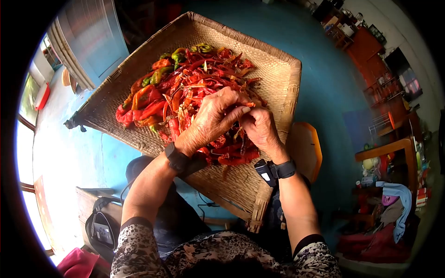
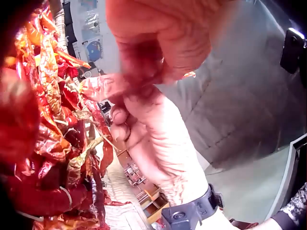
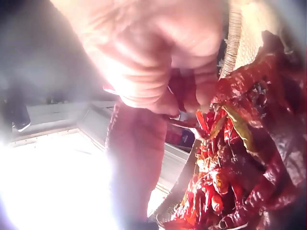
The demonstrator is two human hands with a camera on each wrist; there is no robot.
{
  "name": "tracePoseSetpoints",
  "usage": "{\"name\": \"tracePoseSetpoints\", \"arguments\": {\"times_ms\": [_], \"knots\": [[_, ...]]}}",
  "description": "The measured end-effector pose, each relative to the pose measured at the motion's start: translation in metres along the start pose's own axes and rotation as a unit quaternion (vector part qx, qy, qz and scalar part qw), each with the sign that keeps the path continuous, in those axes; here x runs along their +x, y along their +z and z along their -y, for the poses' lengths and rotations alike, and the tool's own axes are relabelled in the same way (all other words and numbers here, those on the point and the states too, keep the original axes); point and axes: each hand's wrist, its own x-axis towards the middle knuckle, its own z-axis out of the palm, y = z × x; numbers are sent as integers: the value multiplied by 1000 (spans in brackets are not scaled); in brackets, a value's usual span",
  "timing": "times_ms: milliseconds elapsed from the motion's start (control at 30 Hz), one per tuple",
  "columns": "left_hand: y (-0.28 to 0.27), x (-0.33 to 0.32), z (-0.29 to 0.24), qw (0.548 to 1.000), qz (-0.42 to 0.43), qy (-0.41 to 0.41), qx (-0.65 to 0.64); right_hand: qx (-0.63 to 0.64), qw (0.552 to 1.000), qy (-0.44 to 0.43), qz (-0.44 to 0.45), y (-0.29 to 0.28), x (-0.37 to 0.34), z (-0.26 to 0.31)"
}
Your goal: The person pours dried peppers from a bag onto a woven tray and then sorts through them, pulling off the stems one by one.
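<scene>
Wrinkled red chili peppers (image 1: 194, 88) are heaped in a wide tan woven basket tray (image 1: 273, 65), with glossier, partly green ones at the heap's left. Over the heap's right part, one small red pepper (image 2: 103, 87) is pinched between the left hand's (image 1: 214, 113) fingertips and, just rightward, by the right hand's (image 1: 263, 132) curled fingers. Far right, a light blue cloth (image 1: 404, 199) is draped.

And it's a home we're in, by every sign, a lived-in room: blue floor (image 1: 324, 92) underfoot, clothes (image 1: 404, 199) piled by a wooden chair (image 1: 387, 148), household clutter (image 1: 369, 180) crowding close, reddish wooden furniture (image 1: 366, 51) along the pale wall (image 1: 398, 23)! Swing across and there are bright windows (image 1: 27, 153), a pale blue door (image 1: 92, 41), a bag (image 1: 104, 227) by a wooden bench (image 1: 85, 208), red peppers (image 1: 194, 83) heaped in a woven basket (image 1: 273, 55)
</scene>
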Motion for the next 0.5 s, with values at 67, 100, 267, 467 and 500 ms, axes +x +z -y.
{"name": "tracePoseSetpoints", "arguments": {"times_ms": [67, 100, 267, 467, 500], "knots": [[0, -1, 1, 999, -26, -25, -27, 110, 992, 13, 59, -4, 0, 3], [-3, -1, 2, 997, -18, -59, -46, 111, 992, 13, 60, -2, 0, 3], [3, -2, 0, 951, -20, -121, -283, 215, 973, 80, 5, -1, -3, 6], [1, -2, 33, 984, 89, 36, 152, 509, 815, 187, -204, -61, -6, -36], [8, -6, 32, 958, 129, 49, 251, 593, 744, 205, -229, -74, -8, -49]]}}
